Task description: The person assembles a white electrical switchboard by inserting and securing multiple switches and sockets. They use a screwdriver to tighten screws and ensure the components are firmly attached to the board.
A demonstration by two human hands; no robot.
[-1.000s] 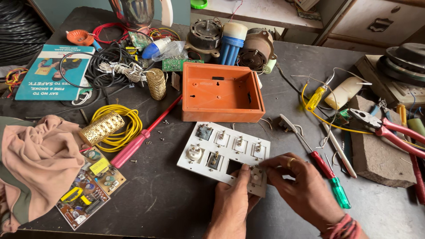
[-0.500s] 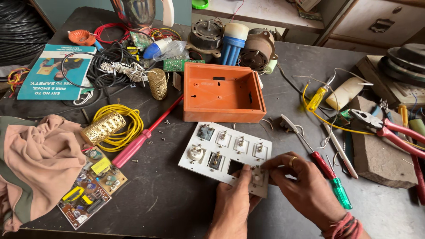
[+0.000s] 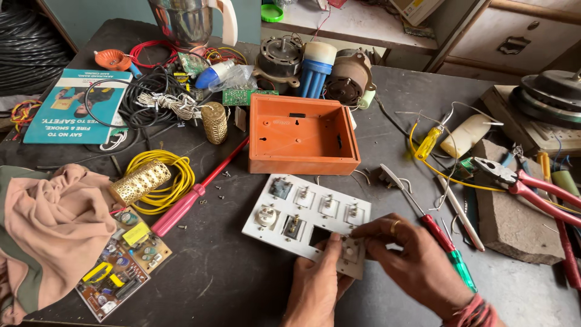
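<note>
Both hands are low in the middle of the dark table (image 3: 242, 284). The left hand (image 3: 315, 284) comes up from below, and its thumb presses on a small white switch part (image 3: 353, 254). The right hand (image 3: 414, 263) curls over from the side and pinches the top edge of the same part with its fingers. So the two hands hold the small part between them, right at the near corner of the white switch plate (image 3: 305, 215). I think the part sits on the plate's edge, but the fingers hide that spot. The plate lies flat with switches in a row and a dark square hole near the hands. Just behind it sits an open orange box (image 3: 301, 136). A red and green screwdriver (image 3: 433, 233) lies just beside the right hand. To the left lie a long pink screwdriver (image 3: 196, 191), a yellow wire coil (image 3: 166, 178) and a pink cloth (image 3: 51, 227).
</note>
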